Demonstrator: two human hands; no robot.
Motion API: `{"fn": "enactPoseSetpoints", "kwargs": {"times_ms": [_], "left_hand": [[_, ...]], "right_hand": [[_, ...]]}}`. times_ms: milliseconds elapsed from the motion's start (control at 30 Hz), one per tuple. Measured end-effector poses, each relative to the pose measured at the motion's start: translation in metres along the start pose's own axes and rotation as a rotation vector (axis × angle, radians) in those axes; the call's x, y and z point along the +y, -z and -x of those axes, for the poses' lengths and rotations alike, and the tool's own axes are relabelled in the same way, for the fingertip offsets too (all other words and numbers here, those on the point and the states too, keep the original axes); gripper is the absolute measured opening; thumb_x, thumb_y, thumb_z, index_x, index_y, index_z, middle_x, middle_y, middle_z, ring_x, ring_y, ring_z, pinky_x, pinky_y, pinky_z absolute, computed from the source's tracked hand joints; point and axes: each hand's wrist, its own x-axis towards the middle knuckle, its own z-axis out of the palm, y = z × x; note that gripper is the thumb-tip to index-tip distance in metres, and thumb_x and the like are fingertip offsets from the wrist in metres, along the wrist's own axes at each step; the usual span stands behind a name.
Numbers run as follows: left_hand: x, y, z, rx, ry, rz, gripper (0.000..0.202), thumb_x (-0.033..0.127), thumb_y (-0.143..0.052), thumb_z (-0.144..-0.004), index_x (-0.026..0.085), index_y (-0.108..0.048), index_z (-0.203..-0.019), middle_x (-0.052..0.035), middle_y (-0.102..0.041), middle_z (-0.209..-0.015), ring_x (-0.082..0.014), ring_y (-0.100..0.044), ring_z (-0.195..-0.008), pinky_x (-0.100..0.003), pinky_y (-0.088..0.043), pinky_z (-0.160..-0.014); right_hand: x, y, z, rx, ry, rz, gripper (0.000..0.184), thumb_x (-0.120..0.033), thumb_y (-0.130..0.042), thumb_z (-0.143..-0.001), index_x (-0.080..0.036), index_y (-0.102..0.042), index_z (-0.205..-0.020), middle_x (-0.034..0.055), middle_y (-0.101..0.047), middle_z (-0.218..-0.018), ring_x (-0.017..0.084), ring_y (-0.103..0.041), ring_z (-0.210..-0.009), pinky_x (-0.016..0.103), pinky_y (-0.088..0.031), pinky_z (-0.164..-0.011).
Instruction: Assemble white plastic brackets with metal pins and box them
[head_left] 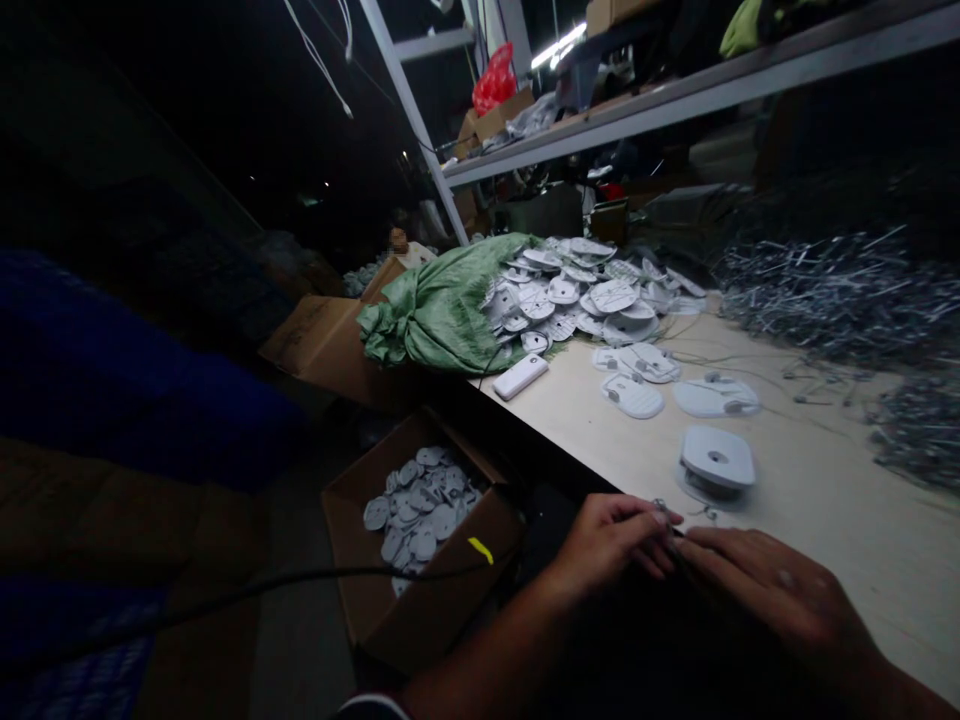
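Bench: a pale work table [847, 570] ran from my 11 o'clock round to 3 o'clock.
Shelf: a long metal shelf [675, 125] crossed above it at 1 o'clock, with a cardboard box [491, 120] and a red plastic bag [495, 82] toward its far end.
Sack: a green woven sack [442, 315] lay slumped at 11 o'clock, at the table's far edge.
Heap: white plastic discs [577, 295] spilled from the sack's mouth at 12 o'clock.
Wire: a tangled mass of metal wire pieces [832, 290] covered the table at 2 o'clock.
Box: an open carton [420, 625] sat below the table edge at 10 o'clock, holding grey discs [424, 510].
Nearby: a white rounded plastic part [716, 458] sat on the table at 1 o'clock, just beyond my hands, and a white power bank [520, 377] lay by the heap.
Left hand: my left hand [607, 545] was clenched, its fingertips [660, 516] pinching the small metal wire piece [664, 508].
Right hand: my right hand [780, 590] lay just beside it, fingers extended; I cannot tell whether it gripped the piece.
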Motion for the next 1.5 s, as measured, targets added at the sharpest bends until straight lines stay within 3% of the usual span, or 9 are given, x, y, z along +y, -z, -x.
{"fn": "enactPoseSetpoints", "kwargs": {"times_ms": [200, 400, 467, 600, 700, 800, 967, 1267, 1500], "left_hand": [[-0.013, 0.004, 0.009, 0.018, 0.005, 0.032, 0.070, 0.072, -0.092, -0.062, 0.011, -0.082, -0.092, -0.0067, -0.071, -0.080, -0.0151, -0.066, -0.064, -0.028, -0.054, -0.063], [-0.016, 0.017, 0.009, 0.066, -0.085, -0.029, 0.061, 0.069, -0.091, -0.069, 0.011, -0.081, -0.084, -0.0061, -0.075, -0.074, -0.0144, -0.066, -0.063, -0.026, -0.054, -0.065], [-0.013, 0.024, 0.008, 0.068, -0.143, -0.055, 0.054, 0.064, -0.089, -0.077, 0.012, -0.080, -0.086, -0.0068, -0.077, -0.077, -0.0165, -0.072, -0.069, -0.026, -0.057, -0.068], [-0.011, 0.034, 0.005, 0.009, -0.184, -0.113, 0.046, 0.057, -0.084, -0.088, 0.012, -0.077, -0.091, -0.0060, -0.077, -0.080, -0.0177, -0.075, -0.069, -0.026, -0.060, -0.067], [-0.012, 0.033, 0.001, -0.064, -0.203, -0.161, 0.043, 0.055, -0.081, -0.092, 0.013, -0.075, -0.092, -0.0052, -0.077, -0.080, -0.0180, -0.076, -0.069, -0.027, -0.061, -0.067], [-0.014, 0.026, -0.007, -0.139, -0.218, -0.243, 0.040, 0.053, -0.078, -0.096, 0.014, -0.074, -0.094, -0.0042, -0.076, -0.077, -0.0173, -0.074, -0.068, -0.027, -0.060, -0.067], [-0.016, 0.016, -0.029, -0.217, -0.260, -0.413, 0.036, 0.050, -0.068, -0.103, 0.015, -0.073, -0.093, -0.0019, -0.073, -0.076, -0.0150, -0.070, -0.067, -0.024, -0.054, -0.066], [-0.018, 0.014, -0.071, -0.154, -0.451, -0.896, 0.029, 0.035, -0.059, -0.106, 0.015, -0.076, -0.094, -0.0020, -0.070, -0.084, -0.0164, -0.062, -0.079, -0.026, -0.041, -0.072], [-0.015, 0.012, -0.081, -0.156, -0.448, -0.939, 0.030, 0.034, -0.058, -0.106, 0.014, -0.073, -0.090, -0.0009, -0.066, -0.081, -0.0164, -0.059, -0.078, -0.026, -0.037, -0.072]], "right_hand": [[0.006, -0.015, 0.021, -0.057, -0.040, -0.047, 0.042, -0.022, -0.056, -0.107, -0.032, -0.072, -0.145, 0.0090, -0.083, -0.123, 0.028, -0.081, -0.101, 0.039, -0.066, -0.083], [-0.020, -0.009, -0.003, -0.111, -0.114, -0.055, 0.034, -0.015, -0.062, -0.106, -0.026, -0.077, -0.133, 0.0088, -0.083, -0.113, 0.023, -0.080, -0.094, 0.036, -0.063, -0.079], [-0.027, -0.004, -0.012, -0.134, -0.246, -0.114, 0.029, -0.014, -0.066, -0.104, -0.024, -0.080, -0.127, 0.0090, -0.082, -0.112, 0.022, -0.079, -0.097, 0.036, -0.063, -0.083], [-0.032, 0.002, -0.012, 0.059, -0.738, -0.183, 0.014, -0.028, -0.077, -0.099, -0.024, -0.084, -0.111, 0.0082, -0.081, -0.105, 0.023, -0.076, -0.091, 0.038, -0.063, -0.080], [-0.029, 0.003, -0.006, 0.058, -1.177, -0.469, 0.028, -0.045, -0.084, -0.092, -0.022, -0.085, -0.108, 0.0062, -0.081, -0.091, 0.020, -0.073, -0.076, 0.035, -0.061, -0.070], [-0.022, 0.003, -0.004, 0.073, -1.375, -0.758, 0.038, -0.053, -0.087, -0.087, -0.020, -0.085, -0.105, 0.0066, -0.082, -0.092, 0.017, -0.070, -0.071, 0.031, -0.059, -0.065], [-0.009, 0.003, 0.001, 0.189, -1.422, -0.740, 0.038, -0.054, -0.090, -0.083, -0.020, -0.085, -0.098, 0.0074, -0.082, -0.097, 0.014, -0.068, -0.071, 0.026, -0.056, -0.060], [0.021, -0.004, 0.017, 0.215, -1.428, -0.676, 0.044, -0.053, -0.094, -0.078, -0.017, -0.081, -0.102, 0.0082, -0.081, -0.097, 0.014, -0.070, -0.070, 0.029, -0.060, -0.061], [0.030, -0.007, 0.018, 0.224, -1.432, -0.656, 0.045, -0.051, -0.093, -0.077, -0.016, -0.079, -0.102, 0.0076, -0.081, -0.094, 0.013, -0.070, -0.069, 0.027, -0.061, -0.060]]}}
